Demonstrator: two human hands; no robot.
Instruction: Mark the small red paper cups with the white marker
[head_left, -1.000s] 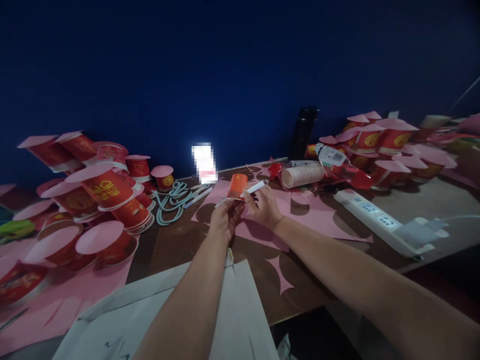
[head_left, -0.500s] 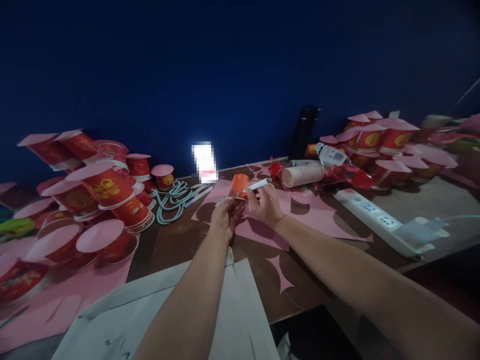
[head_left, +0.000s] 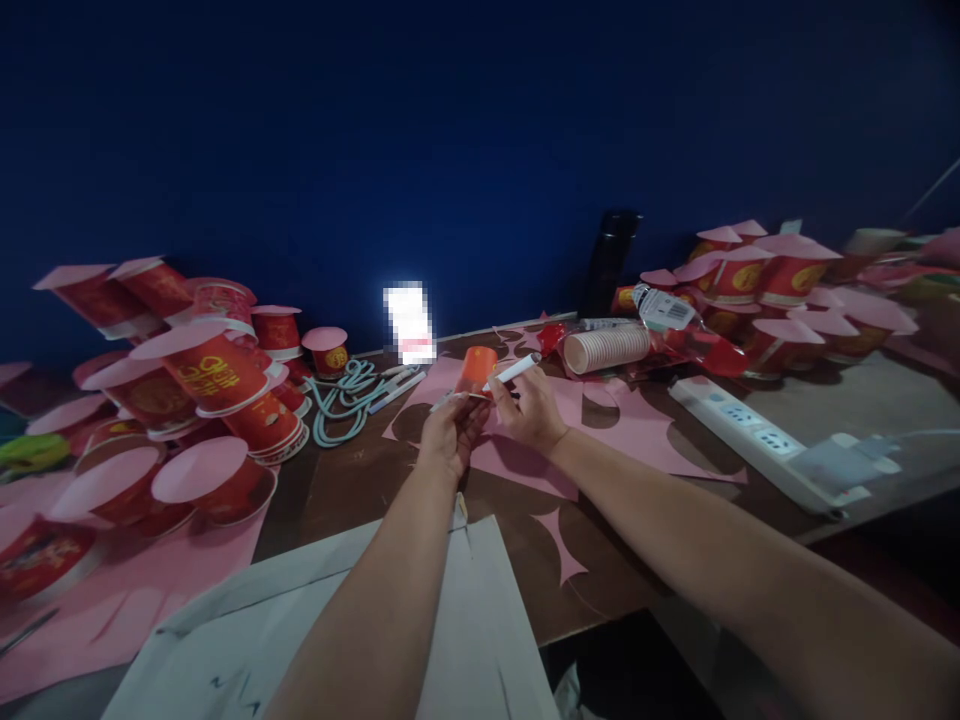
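"Can you make out the tip of the white pen [head_left: 517,370]?"
"Too small to tell whether it touches the orange cup [head_left: 477,366], whose lower end the left hand [head_left: 452,432] partly hides."
"And the bright screen [head_left: 409,320]?"
"Pixelated, unreadable."
"Anything cut off?"
"The white box [head_left: 496,610] by the bottom edge, one red cup [head_left: 46,556] by the left."

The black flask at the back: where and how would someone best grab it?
Probably by the upper body of the black flask, coming from the left: it stands tall and narrow, rising above the stacked paper cups in front, while red cups crowd its right side.
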